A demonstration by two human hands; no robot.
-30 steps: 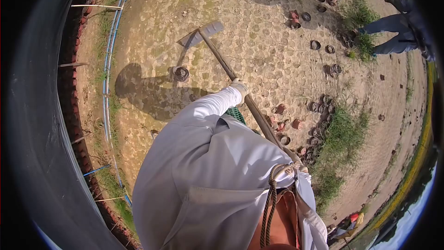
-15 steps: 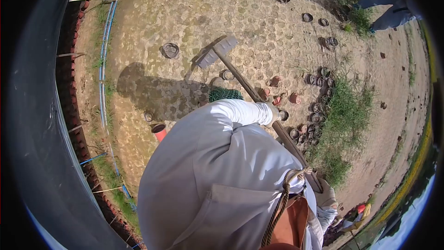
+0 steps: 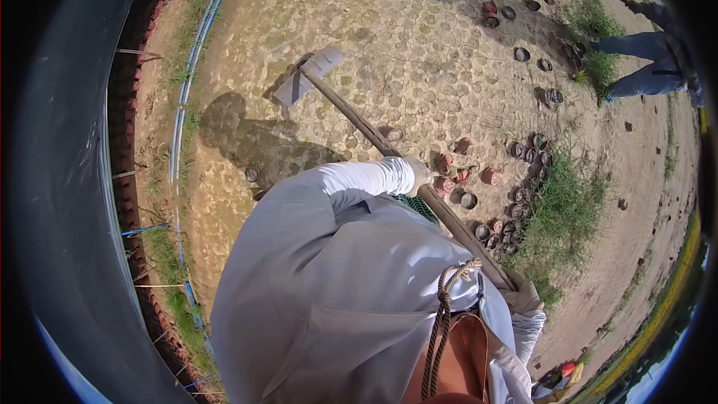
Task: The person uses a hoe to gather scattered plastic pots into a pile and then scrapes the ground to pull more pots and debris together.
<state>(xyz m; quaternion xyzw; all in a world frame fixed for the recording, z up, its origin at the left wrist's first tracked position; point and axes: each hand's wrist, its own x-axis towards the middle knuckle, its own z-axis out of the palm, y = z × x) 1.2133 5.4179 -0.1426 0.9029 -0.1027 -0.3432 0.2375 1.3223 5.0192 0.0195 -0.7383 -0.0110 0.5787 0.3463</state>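
Both gloved hands grip a long-handled scraper [image 3: 350, 114] with a wooden shaft and a broad, flat grey head. It runs slantwise from my right side out to the upper left. My left hand [image 3: 418, 173], at the end of a white sleeve, wraps the shaft partway along. Lower down, my right hand [image 3: 523, 296] closes round the near end of the shaft beside my chest. The scraper head [image 3: 323, 63] is at the patterned ground, its shadow beside it. A small pot [image 3: 393, 134] lies by the shaft.
Reddish pots [image 3: 444, 162] and dark pots [image 3: 516, 211] lie right of the shaft, along a grass clump [image 3: 565, 213]. Another person [image 3: 643, 60] stands at upper right with a long pole, near a pot heap. Blue pipes [image 3: 185, 97] and a black sheet [image 3: 63, 172] line the left.
The scraper head has moved left and slightly up, now covering the spot where a dark pot lay. The view has shifted, so the ground and the other person appear further right and lower.
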